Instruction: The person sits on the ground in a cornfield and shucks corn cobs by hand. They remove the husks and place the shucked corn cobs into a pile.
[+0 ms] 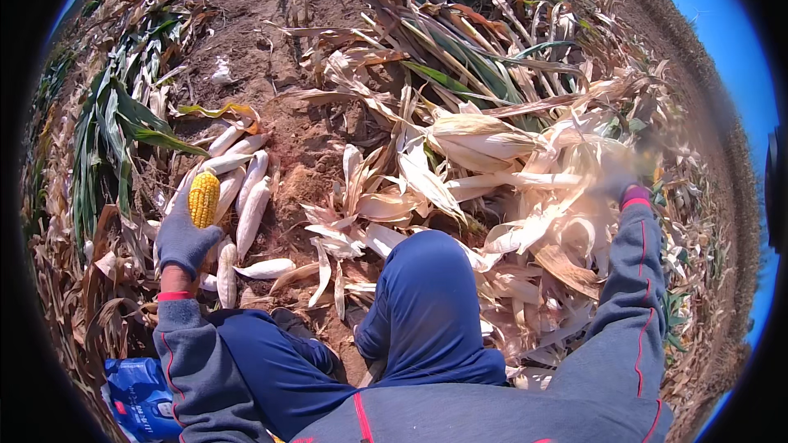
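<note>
My left hand (186, 239), in a grey glove, grips a husked yellow ear of corn (204, 199) above a small pile. Pale, whitish ears of corn (253, 216) lie on the soil around and beyond it. Out to the right, my right hand (609, 175) is smeared by motion blur over loose dry husks (572, 209). Its fingers cannot be made out, nor whether they hold anything. Between the hands, nearer the right one, a large ear still in its dry husk (483, 141) rests on the heap.
Cut corn stalks (468, 55) lie in a thick row beyond the husks. Green and dry leaves (120, 129) stand at left. Brown soil (246, 43) runs between. My bent knee (431, 295) rises in the middle. A blue printed bag (140, 397) lies at lower left.
</note>
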### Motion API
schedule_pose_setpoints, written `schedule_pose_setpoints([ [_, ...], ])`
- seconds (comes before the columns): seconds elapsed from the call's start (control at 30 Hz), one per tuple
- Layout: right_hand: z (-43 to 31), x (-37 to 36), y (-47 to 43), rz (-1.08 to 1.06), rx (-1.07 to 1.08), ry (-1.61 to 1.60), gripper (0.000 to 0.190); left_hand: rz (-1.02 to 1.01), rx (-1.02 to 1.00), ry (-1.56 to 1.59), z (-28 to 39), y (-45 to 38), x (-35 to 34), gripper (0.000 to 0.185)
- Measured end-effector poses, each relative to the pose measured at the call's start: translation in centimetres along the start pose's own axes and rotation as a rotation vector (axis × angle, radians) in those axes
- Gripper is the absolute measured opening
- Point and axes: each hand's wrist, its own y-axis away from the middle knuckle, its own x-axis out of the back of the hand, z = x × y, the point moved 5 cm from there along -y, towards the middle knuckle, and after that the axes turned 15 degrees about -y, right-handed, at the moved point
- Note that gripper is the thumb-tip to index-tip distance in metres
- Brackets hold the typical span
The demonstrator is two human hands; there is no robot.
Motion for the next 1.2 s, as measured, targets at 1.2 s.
schedule_pose_setpoints([
  [1.2,-27.9,-0.9,7.8,-0.174,0.742,-1.077,0.027,0.233,-0.601,0.447,17.4,7.7,3.9,0.057],
])
